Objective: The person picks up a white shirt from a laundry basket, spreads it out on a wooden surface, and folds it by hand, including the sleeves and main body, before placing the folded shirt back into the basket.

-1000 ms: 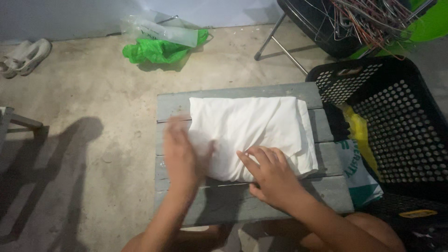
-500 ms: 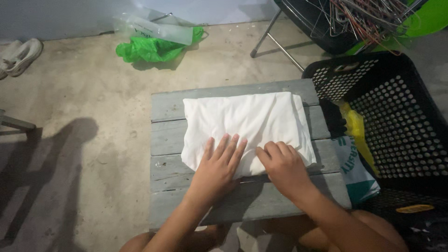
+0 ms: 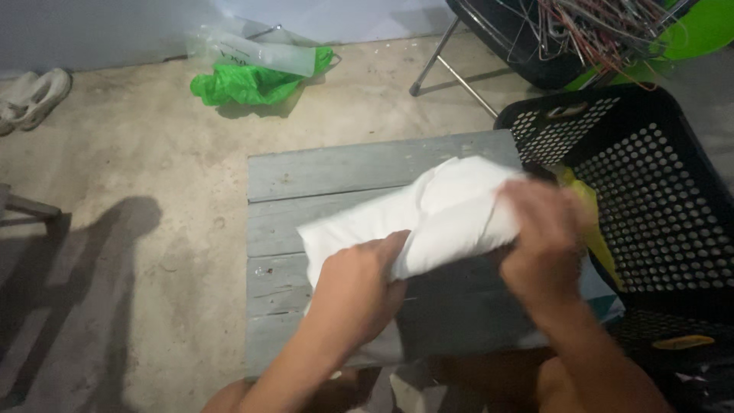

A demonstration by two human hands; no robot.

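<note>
A folded white cloth (image 3: 436,210) is lifted off a low grey wooden table (image 3: 329,172) and tilted up toward the right. My left hand (image 3: 359,287) grips its near left edge from underneath. My right hand (image 3: 543,245), blurred by motion, grips its right end close to the black basket. The underside of the cloth is in shadow.
A black perforated plastic basket (image 3: 657,206) stands right of the table with something yellow (image 3: 585,203) inside. A green plastic bag (image 3: 245,80) lies on the concrete floor behind. A dark chair with wire hangers (image 3: 581,30) stands at the back right. Pale shoes (image 3: 34,95) lie far left.
Both hands were pressing the cloth flat on the table; now they have gripped it and raised it, carrying it right toward the basket.
</note>
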